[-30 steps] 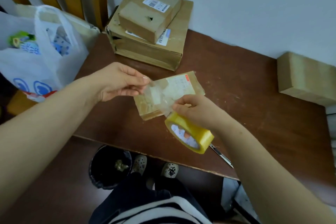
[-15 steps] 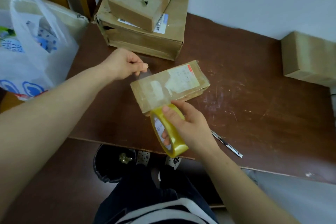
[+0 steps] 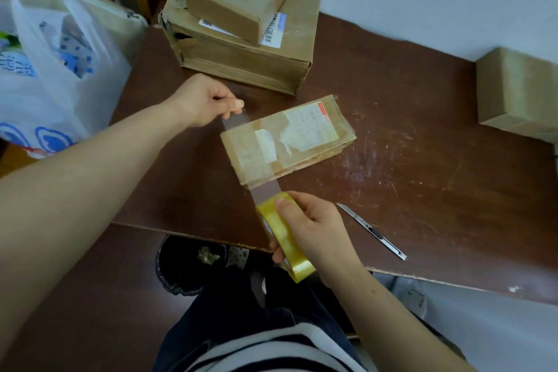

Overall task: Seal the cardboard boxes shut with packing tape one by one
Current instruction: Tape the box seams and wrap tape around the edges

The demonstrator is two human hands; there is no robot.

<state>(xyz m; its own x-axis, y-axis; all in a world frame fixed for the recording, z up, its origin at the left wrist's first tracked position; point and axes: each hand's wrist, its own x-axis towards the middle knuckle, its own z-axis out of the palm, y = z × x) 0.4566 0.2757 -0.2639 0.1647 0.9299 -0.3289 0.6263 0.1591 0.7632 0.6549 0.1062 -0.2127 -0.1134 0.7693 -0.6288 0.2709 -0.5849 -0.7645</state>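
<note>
Midway through a sealing job, a person stretches a strip of clear tape (image 3: 265,190) across the left end of a flat cardboard box (image 3: 302,142) lying near the middle of the tabletop (image 3: 422,166). The hands are well apart. The left hand (image 3: 208,100) pinches the tape's free end just beyond the box's far corner, and the right hand (image 3: 305,226) is curled round the roll of yellow packing tape (image 3: 282,238) at the near edge. Whether the strip has already stuck to the lid cannot be told.

The tape looks thin, limp and tacky, likely to fold onto itself if slackened, so it is best held taut by the free end and the roll. The worn box appears light and may slide under pressure, since neither hand steadies it.

A utility knife (image 3: 371,231) lies just right of the roll. A stack of two boxes (image 3: 241,48) sits behind, another box (image 3: 519,93) is at far right, and a plastic bag (image 3: 57,69) is at left.
</note>
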